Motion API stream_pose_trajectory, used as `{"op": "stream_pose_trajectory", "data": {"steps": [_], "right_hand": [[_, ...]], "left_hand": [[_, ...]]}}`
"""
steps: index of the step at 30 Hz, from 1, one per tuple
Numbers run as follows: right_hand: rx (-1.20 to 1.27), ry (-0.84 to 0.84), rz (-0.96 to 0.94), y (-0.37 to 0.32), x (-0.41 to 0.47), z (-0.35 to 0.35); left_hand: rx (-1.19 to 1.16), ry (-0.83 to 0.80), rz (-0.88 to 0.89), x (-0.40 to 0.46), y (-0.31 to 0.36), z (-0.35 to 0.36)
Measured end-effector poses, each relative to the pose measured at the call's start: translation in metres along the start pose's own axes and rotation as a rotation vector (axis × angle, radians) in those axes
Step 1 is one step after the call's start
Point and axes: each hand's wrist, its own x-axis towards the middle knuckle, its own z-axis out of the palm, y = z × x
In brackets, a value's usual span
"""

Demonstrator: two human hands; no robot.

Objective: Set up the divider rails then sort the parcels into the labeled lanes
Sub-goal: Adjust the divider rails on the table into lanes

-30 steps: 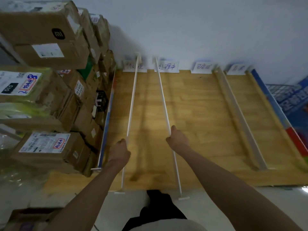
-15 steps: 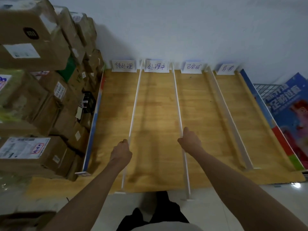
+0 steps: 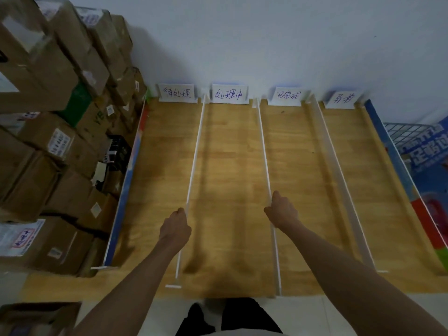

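A matt, grained wooden board is seen. The thin divider rails look smooth, white and plastic-like. The labels are plain paper. The parcels are dull brown cardboard.

Single head cam, high, looking forward and down over wooden board toward far wall; edges blurred, probably wide-angle distortion.

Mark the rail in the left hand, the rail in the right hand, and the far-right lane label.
left rail (image 3: 195, 151), head view, bare mid-length above the hand
right rail (image 3: 263, 146), head view, bare mid-length above the hand
far-right lane label (image 3: 343, 99), head view, centre of the white card
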Motion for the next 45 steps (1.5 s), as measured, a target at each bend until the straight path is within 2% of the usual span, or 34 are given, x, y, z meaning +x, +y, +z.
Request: {"op": "stream_pose_trajectory", "data": {"steps": [25, 45], "right_hand": [[0.028, -0.034, 0.032, 0.001, 0.082, 0.004], [0.044, -0.088, 0.061, 0.037, 0.064, 0.024]], "left_hand": [[-0.018, -0.020, -0.038, 0.044, 0.024, 0.009], [-0.023, -0.059, -0.037, 0.035, 0.028, 0.011]]}}
